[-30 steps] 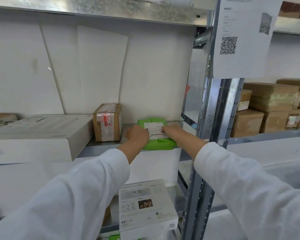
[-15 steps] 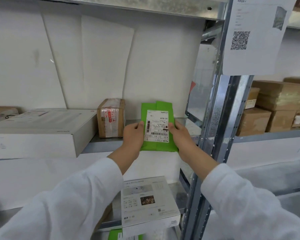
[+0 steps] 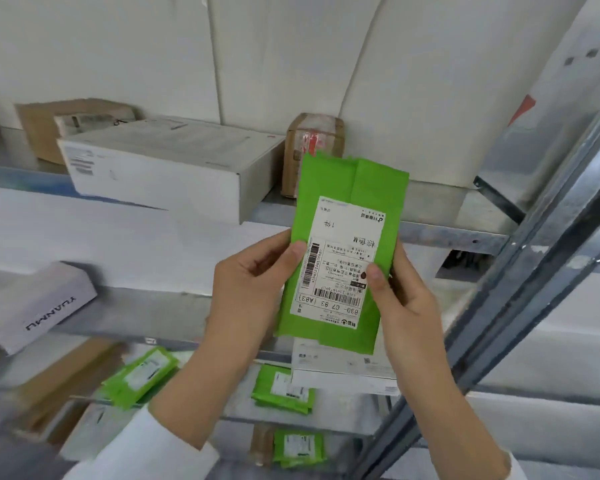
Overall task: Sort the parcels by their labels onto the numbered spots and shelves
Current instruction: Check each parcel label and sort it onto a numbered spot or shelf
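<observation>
I hold a flat green parcel (image 3: 368, 183) upright in front of the metal shelf (image 3: 444, 233), its white shipping label facing me and upside down. My left hand (image 3: 253, 285) grips its left edge, thumb on the label. On the parcel's right edge is my right hand (image 3: 406, 310), thumb pressed on the label near the barcode. The parcel hangs in the air, off the shelf.
A large white box (image 3: 160, 164) and a small taped brown box (image 3: 314, 140) stand on the shelf behind. Lower shelves hold several green parcels (image 3: 284, 389), a white box (image 3: 343, 368) and another white box (image 3: 32, 306) at left. A slanted metal upright (image 3: 534, 271) runs at right.
The green parcel lay flat on the shelf; both hands lifted it upright and drew it back toward me and lower. The view has tilted down to the lower shelves.
</observation>
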`<state>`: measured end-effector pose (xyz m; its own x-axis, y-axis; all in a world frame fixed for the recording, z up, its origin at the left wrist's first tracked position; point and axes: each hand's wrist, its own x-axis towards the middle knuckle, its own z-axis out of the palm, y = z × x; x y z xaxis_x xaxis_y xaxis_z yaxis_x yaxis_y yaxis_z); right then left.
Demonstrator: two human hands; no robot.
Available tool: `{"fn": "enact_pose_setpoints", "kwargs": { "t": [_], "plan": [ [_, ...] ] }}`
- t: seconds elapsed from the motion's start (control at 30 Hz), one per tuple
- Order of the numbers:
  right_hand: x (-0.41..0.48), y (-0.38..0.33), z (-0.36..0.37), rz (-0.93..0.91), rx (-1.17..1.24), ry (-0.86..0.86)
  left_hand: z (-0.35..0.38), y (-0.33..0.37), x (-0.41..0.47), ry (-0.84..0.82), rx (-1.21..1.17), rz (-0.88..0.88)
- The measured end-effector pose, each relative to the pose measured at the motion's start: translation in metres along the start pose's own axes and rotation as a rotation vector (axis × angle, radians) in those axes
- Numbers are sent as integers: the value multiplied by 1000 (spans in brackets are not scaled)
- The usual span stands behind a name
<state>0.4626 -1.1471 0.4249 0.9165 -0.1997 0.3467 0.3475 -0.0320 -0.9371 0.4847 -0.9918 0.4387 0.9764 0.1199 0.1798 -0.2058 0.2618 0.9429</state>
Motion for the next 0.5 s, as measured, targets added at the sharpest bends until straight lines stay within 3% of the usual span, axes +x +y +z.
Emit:
{"fn": "enact_pose_setpoints", "kwargs": {
  "t": [0.13, 0.5],
  "plan": [
    [-35, 14, 41, 47, -57, -93, -63, -3, -36, 120, -4, -51],
    [-139, 13, 215, 275, -40, -555, -266, 26, -148, 554, 13, -83]
  ]
}}
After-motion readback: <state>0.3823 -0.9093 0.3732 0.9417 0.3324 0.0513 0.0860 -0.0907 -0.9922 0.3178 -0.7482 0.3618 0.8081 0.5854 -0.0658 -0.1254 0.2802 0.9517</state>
